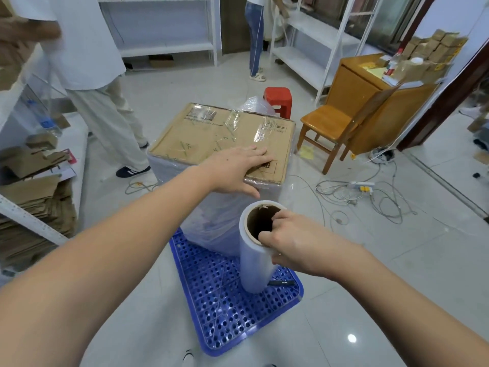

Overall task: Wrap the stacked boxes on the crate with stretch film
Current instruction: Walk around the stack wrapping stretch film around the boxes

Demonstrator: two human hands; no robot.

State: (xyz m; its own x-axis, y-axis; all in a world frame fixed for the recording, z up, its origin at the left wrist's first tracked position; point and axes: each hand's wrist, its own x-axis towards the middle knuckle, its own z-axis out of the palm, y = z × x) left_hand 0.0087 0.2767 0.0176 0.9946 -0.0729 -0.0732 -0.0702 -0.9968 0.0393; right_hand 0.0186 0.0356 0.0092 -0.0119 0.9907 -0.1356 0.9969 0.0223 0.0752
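Your right hand (pixel 296 242) grips the top end of the upright roll of clear stretch film (pixel 255 250): the thumb and at least one finger hook into its brown cardboard core, and the other fingers curl round the outside of the roll. The roll hangs over the near right part of the blue perforated plastic crate (pixel 227 308); whether its lower end touches the crate cannot be told. Just right of the roll's lower end, a thin black pen-like object (pixel 281 283) lies on the crate.

Your left hand (pixel 235 168) lies flat with straight fingers, palm down, on the near edge of the top of the brown cardboard box (pixel 225 139). That box tops the stack (pixel 211 207), which stands on the far half of the crate. Cloudy film already covers the stack's sides, and glossy film strips cross the box top.

Beyond the stack, seen from the crate, stands a red plastic stool (pixel 278 98). Right of the stack stands a light wooden chair (pixel 333 128) beside a wooden cabinet (pixel 370 102). Loose white cables and a power strip (pixel 362 185) lie on the tiled floor to the crate's right. Left of the stack a person in pale trousers (pixel 111 123) stands; flattened cardboard (pixel 34 207) sits on a white shelf further left. Another person in jeans (pixel 255 35) stands far behind.
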